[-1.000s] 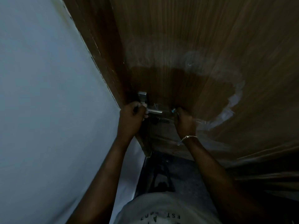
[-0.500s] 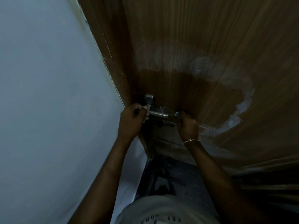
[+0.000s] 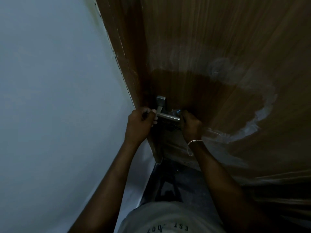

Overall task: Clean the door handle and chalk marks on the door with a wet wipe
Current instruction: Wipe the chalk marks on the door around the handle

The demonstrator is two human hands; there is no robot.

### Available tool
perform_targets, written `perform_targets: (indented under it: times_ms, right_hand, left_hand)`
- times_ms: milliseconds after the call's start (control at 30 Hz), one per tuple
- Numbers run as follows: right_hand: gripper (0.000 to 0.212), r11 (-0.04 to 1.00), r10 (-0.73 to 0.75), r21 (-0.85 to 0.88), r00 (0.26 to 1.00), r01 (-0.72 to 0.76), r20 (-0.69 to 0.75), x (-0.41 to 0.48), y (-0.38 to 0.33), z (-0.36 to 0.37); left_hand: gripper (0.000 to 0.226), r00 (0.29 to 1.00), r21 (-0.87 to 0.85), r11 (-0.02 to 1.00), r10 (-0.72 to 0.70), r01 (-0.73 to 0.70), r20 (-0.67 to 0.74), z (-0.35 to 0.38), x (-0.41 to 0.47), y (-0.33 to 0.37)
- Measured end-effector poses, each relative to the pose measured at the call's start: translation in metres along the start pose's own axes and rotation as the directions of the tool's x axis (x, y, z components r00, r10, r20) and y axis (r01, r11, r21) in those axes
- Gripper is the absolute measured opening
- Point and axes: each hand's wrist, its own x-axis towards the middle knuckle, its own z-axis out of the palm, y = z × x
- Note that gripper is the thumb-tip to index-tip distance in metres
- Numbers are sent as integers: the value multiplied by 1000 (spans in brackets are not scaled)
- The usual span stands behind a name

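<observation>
A metal door handle [image 3: 168,117] juts from the brown wooden door [image 3: 218,31] near its left edge. My right hand [image 3: 191,126] grips the lever's free end, and a pale bluish wet wipe [image 3: 176,112] shows just above its fingers. My left hand [image 3: 139,125] is curled round the door's edge beside the lever's pivot, with only its fingertips on this side. A dark damp patch [image 3: 202,91] spreads above the handle. White chalk marks [image 3: 262,111] curve along its right rim, and a fainter haze [image 3: 218,68] lies higher up.
A pale wall [image 3: 50,98] fills the left side and meets the door frame [image 3: 121,56]. Dark floor [image 3: 181,179] shows below the door's edge. A bracelet [image 3: 193,142] hangs on my right wrist. My grey shirt [image 3: 168,219] is at the bottom.
My right hand has slid a little towards the lever's free end, baring more metal. The left hand stays at the door's edge. The view has shifted slightly.
</observation>
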Motion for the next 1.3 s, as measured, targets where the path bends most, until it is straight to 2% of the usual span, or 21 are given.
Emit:
perform_targets:
  times_ms: [167, 400, 533, 733, 900, 1067, 1233, 1300]
  right_hand:
    - [23, 1000, -14, 7, 996, 14, 84, -14, 15, 7]
    - [37, 972, 87, 207, 987, -114, 137, -15, -1, 11]
    - [34, 943, 90, 314, 993, -108, 71, -9, -7, 3]
    - [36, 931, 103, 330, 979, -157, 176, -7, -6, 8]
    - [37, 906, 117, 395, 987, -150, 107, -4, -15, 8]
    - [41, 909, 107, 377, 975, -175, 194, -5, -15, 13]
    - [25, 900, 149, 406, 987, -162, 64, -5, -7, -2]
    - [24, 902, 157, 396, 986, -169, 63, -2, -5, -1]
  left_hand:
    - [24, 1000, 7, 1000, -1, 1, 12, 1, -1, 5]
    - [25, 1000, 28, 1000, 6, -6, 9, 1, -3, 9]
    - [24, 1000, 18, 1000, 6, -6, 6, -1, -3, 8]
    - [24, 1000, 23, 1000, 1, -1, 6, 2, -3, 8]
    - [23, 1000, 3, 1000, -10, 10, -5, -2, -2, 8]
    - [24, 999, 6, 999, -33, 33, -2, -3, -2, 8]
    - [23, 999, 2, 1000, -25, 25, -21, -6, -3, 6]
    - [22, 999, -8, 999, -39, 39, -29, -6, -3, 5]
